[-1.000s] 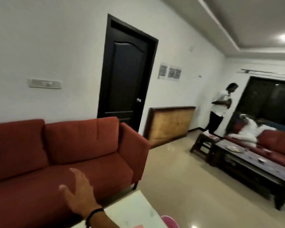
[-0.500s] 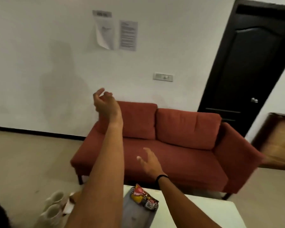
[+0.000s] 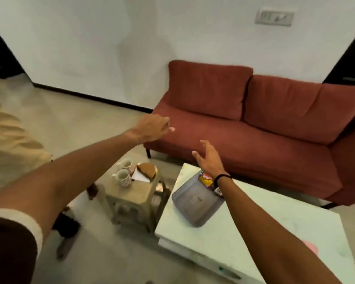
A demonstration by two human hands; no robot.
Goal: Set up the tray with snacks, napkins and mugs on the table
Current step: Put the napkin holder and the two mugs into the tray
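Note:
A grey tray (image 3: 195, 203) lies on the pale table (image 3: 254, 232) near its far left corner. A red and yellow snack packet (image 3: 206, 179) rests in the tray's far end, partly hidden by my right wrist. Two patterned mugs (image 3: 123, 177) stand on a small beige stool (image 3: 135, 193) left of the table, beside a white napkin (image 3: 138, 175) and a brown folded item (image 3: 147, 170). My left hand (image 3: 152, 128) reaches forward above the stool, fingers loosely curled and holding nothing. My right hand (image 3: 208, 158) hovers above the tray's far end, fingers spread.
A red sofa (image 3: 254, 111) stands against the white wall just behind the table. A dark door edge (image 3: 353, 64) shows at the right. Beige cloth (image 3: 6, 136) fills the left edge. Something pink (image 3: 312, 247) peeks past my right forearm on the table.
The view has swung left and tilted down, bringing the stool, mugs and tray into sight. My left hand has dropped from raised high. Both hands now reach forward.

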